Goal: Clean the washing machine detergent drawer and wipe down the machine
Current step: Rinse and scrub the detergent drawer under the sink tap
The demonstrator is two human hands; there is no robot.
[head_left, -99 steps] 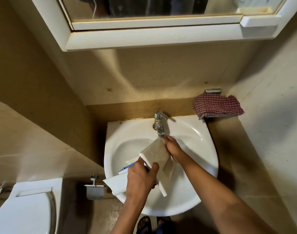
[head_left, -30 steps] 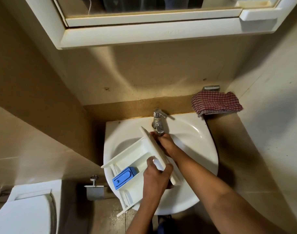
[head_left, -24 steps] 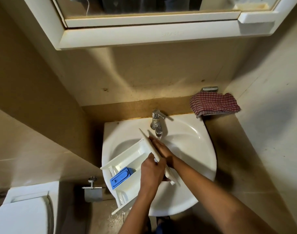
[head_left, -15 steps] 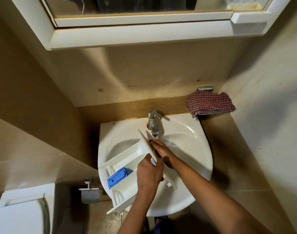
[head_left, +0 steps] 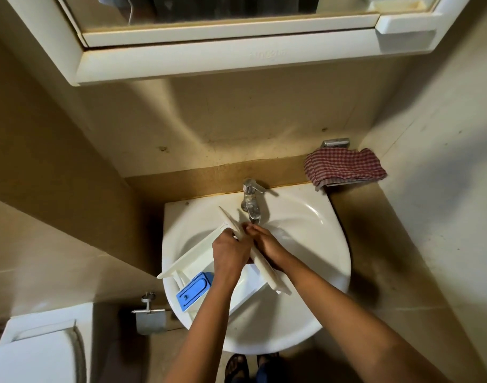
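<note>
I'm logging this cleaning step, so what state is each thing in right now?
Detergent drawer, tilted across the sink.
Blue insert, seated in the drawer.
Left hand, grips the drawer.
Right hand, touches the front panel.
Tap, flow too faint to tell.
Checked cloth, crumpled on the wall holder.
Toilet lid, down.

Both arms are bare all the way back from the left hand [head_left: 229, 255] and the right hand [head_left: 265, 244]. Far down under the grip, the feet wear dark sandals [head_left: 237, 367] with a pattern on top. A bit of blue cloth [head_left: 262, 374] shows beside them.
</note>
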